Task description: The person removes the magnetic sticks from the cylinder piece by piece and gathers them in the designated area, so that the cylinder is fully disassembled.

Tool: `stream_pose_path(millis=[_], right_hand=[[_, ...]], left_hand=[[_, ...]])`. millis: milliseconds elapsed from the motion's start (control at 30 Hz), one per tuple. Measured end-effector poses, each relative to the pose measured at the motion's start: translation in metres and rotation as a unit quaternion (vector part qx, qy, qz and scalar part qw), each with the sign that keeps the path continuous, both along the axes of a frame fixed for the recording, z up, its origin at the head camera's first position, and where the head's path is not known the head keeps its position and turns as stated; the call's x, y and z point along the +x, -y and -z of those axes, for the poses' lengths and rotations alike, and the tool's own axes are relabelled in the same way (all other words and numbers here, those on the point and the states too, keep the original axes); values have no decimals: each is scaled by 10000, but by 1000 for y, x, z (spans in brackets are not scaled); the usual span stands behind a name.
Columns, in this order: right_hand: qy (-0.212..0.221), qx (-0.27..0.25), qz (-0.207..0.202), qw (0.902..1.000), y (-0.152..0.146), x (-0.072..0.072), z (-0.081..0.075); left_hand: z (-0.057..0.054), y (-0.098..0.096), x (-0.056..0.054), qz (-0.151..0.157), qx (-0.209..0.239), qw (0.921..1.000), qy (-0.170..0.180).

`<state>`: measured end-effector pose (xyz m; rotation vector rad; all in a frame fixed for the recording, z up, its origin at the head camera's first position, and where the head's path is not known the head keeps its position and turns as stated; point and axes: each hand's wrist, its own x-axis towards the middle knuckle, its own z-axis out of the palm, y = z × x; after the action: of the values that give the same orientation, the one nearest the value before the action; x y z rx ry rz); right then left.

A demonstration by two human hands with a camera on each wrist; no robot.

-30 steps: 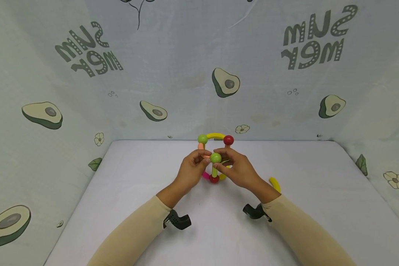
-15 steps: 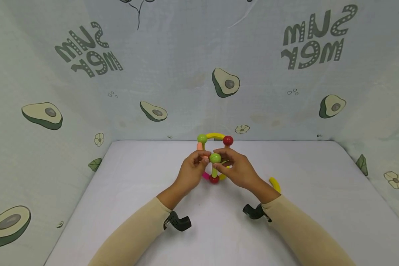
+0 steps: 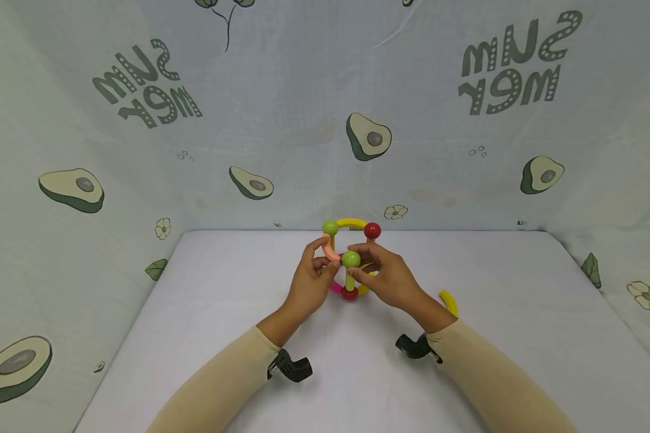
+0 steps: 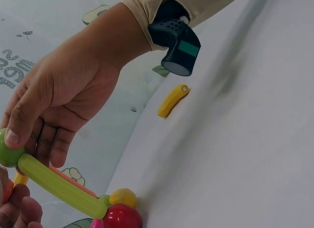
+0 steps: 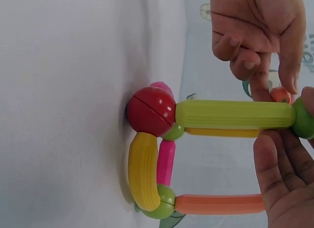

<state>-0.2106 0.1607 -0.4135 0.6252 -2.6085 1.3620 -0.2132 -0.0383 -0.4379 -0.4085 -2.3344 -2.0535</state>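
Observation:
A frame of coloured sticks and balls, like a magnetic building toy, stands on the white table. My right hand (image 3: 384,273) pinches the green ball (image 3: 351,259) at the top of an upright light-green stick (image 5: 235,114). That stick rises from a red ball (image 5: 152,110) at the base. My left hand (image 3: 314,276) pinches a curved peach-orange stick (image 3: 331,251), its lower end right at the left side of the green ball. Another green ball (image 3: 330,227), a yellow curved stick (image 3: 352,223) and a red ball (image 3: 372,230) form the far top. Fingers hide the middle of the frame.
A loose yellow curved stick (image 3: 448,302) lies on the table (image 3: 520,337) beside my right wrist. Black wrist cameras (image 3: 294,365) hang below both sleeves. A printed cloth backdrop (image 3: 303,120) rises behind the table's far edge.
My left index finger has moved from near the green ball up and left to the upper end of the peach-orange stick, which now shows more fully. The right hand stays on the green ball.

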Motion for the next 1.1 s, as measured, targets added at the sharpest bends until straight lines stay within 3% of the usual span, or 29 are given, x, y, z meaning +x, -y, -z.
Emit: stream_pose_path(millis=[333, 833, 1100], right_hand=[[25, 22, 40, 10000, -1, 0, 0], [60, -149, -39, 9999, -1, 2, 1], [117, -89, -3, 9999, -2, 3, 2]], left_hand=[[2, -2, -2, -300, -86, 9991, 284], [19, 5, -14, -672, -677, 9954, -18], [21, 10, -17, -905, -885, 9919, -42]])
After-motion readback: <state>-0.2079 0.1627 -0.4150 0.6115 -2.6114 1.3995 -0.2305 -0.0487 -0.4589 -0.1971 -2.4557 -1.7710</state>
